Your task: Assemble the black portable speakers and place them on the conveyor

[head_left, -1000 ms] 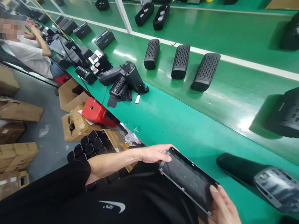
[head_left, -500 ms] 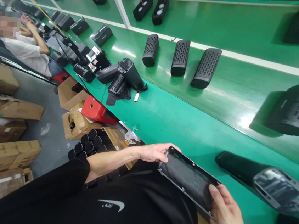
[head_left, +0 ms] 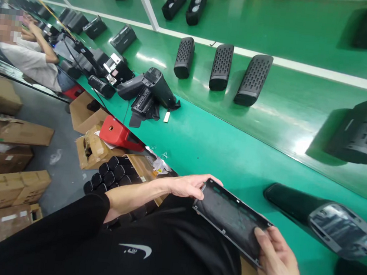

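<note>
Both my hands hold a thin, dark rectangular panel (head_left: 232, 219) with a pale metal rim and small holes along its edge, above my black shirt (head_left: 170, 258). My left hand (head_left: 189, 186) grips its upper end, fingers curled over the rim. My right hand (head_left: 276, 270) holds the lower corner, with the thumb and fingers around the edge. Just beyond the panel, a long black speaker with a clear-wrapped end (head_left: 322, 222) lies on the green workbench (head_left: 233, 160). Part of the panel's underside is hidden by my fingers.
Several perforated black speakers (head_left: 222, 67) stand farther along the bench. A red block (head_left: 120, 134) and black cylinders in a box (head_left: 110, 175) lie left. Cardboard boxes (head_left: 12, 189) stand on the floor. A co-worker (head_left: 28, 53) sits at far left.
The whole scene has drifted slightly upward and left in view. The panel has turned a little in my hands, which keep hold of it.
</note>
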`<state>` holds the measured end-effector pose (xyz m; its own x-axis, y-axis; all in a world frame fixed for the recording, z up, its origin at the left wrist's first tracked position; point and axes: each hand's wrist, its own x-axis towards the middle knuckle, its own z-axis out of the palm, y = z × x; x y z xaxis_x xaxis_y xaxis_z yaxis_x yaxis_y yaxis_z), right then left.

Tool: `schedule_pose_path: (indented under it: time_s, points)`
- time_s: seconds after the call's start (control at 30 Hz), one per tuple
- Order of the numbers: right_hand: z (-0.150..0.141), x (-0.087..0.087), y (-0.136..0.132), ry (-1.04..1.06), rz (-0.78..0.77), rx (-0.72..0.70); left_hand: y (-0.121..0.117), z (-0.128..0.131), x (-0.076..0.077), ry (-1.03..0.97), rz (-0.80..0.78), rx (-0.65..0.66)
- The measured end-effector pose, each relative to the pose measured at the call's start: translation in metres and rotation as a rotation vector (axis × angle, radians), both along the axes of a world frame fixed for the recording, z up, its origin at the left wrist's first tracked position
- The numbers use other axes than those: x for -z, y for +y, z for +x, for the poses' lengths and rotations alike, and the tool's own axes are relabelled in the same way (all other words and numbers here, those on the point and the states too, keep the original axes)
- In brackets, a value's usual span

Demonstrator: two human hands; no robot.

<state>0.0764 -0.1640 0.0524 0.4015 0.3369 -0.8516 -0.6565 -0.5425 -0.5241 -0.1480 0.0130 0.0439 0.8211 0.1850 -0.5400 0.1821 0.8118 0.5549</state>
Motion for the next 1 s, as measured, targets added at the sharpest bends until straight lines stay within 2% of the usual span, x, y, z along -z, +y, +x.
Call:
schedule_pose_path:
  time_s: [0.23,0.33,0.53,1.0]
  points:
    - [-0.003,0.000,-0.004,-0.038,0.034,-0.025,0.001,0.000,-0.005,-0.016,0.045,0.030]
    - [-0.004,0.000,-0.005,-0.048,0.039,-0.046,0.001,0.000,-0.005,-0.004,0.010,0.019]
    - [-0.004,0.003,-0.008,-0.047,0.011,-0.012,0.001,0.000,-0.007,0.077,0.033,0.046]
    - [-0.007,0.008,-0.011,-0.067,0.037,-0.053,-0.004,-0.003,0.007,0.051,-0.005,0.019]
